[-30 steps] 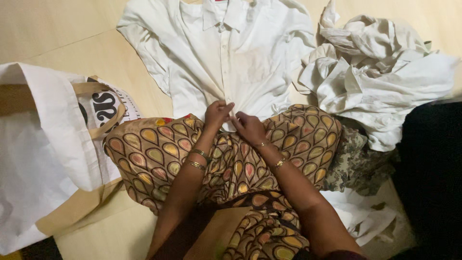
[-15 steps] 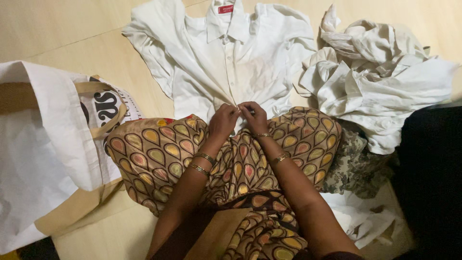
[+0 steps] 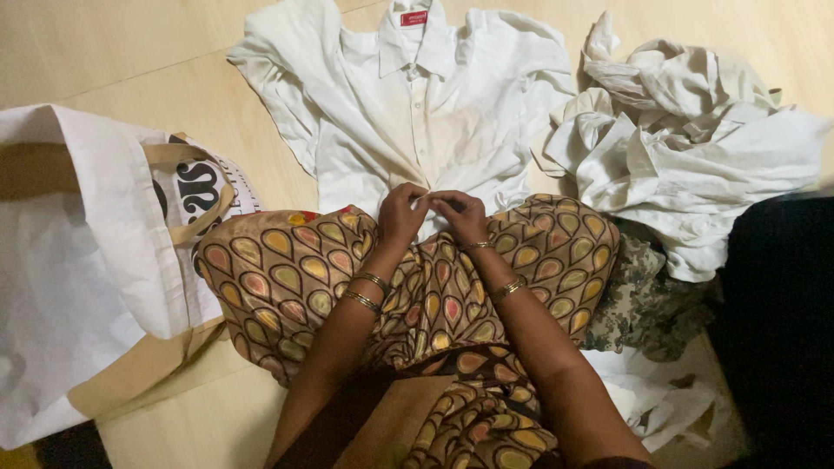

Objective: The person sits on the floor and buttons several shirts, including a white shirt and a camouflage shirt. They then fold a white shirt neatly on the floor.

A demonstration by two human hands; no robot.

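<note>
Buttoning is the step I judge to be in hand: my left hand point(image 3: 401, 213) and my right hand point(image 3: 458, 214) meet at the bottom hem of the white shirt point(image 3: 417, 113), which lies flat on the floor point(image 3: 130, 52), collar away from me, just beyond my patterned lap point(image 3: 365, 278). Both hands have their fingertips drawn together, pinching the two front edges of the shirt near its lowest button; the button itself is hidden under my fingers. A heap of crumpled white clothes point(image 3: 686, 148) lies to the right, a white cloth bag point(image 3: 87, 260) to the left. The next move calls for a small, precise push through the hole while I hold the edges aligned.
</note>
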